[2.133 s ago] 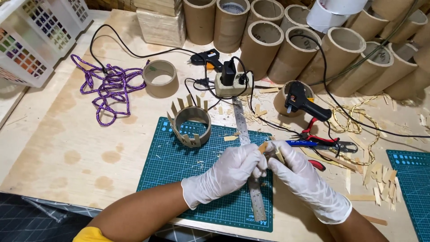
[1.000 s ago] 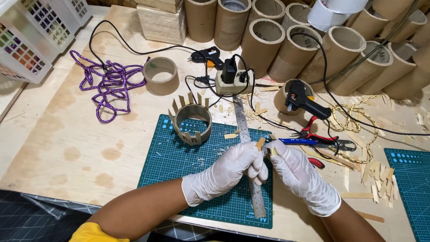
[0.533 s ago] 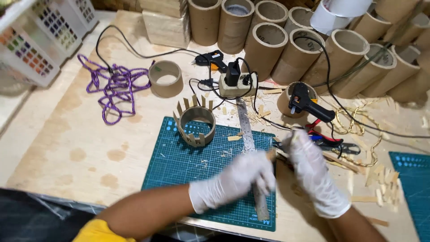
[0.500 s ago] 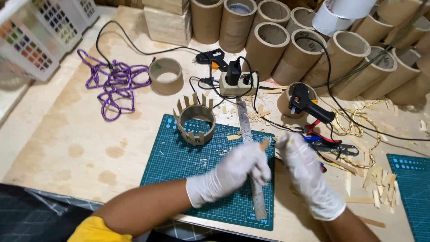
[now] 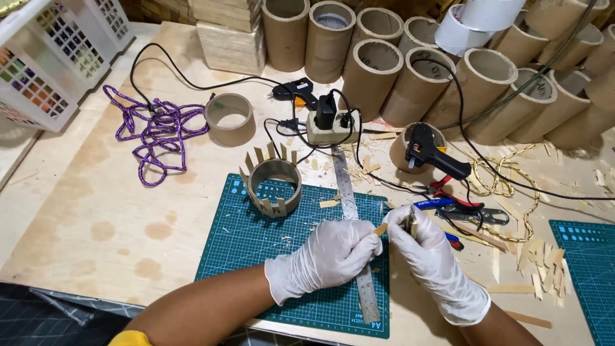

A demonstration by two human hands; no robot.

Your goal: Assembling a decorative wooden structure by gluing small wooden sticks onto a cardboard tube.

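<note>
Head view puts both gloved hands low over the green mat (image 5: 256,250), and I start there. My left hand (image 5: 330,256) is curled, its thumb and forefinger pinching a short wooden stick (image 5: 381,229); only the stick's pale tip shows past the fingers, and its long axis runs from lower left to upper right, the free end pointing toward my right hand (image 5: 428,256). That hand is closed around a slim metal tool (image 5: 410,221) that stands nearly upright out of the fist, its tip just beside the stick's end; I cannot tell whether they touch. Under the left hand's fingers lies a steel ruler (image 5: 351,211), running from the mat's near edge up past its far edge, tilted slightly left at the top. Farther up the mat sits a cardboard ring (image 5: 272,186) with strips standing along its rim. Right of the hands are pliers (image 5: 448,205), scattered wood slivers and a black glue gun (image 5: 429,150) resting in a short tube. Beyond are a power strip (image 5: 330,125), a tape roll (image 5: 229,118), purple rope (image 5: 154,128), cardboard tubes (image 5: 378,70) and white baskets (image 5: 51,57).
</note>
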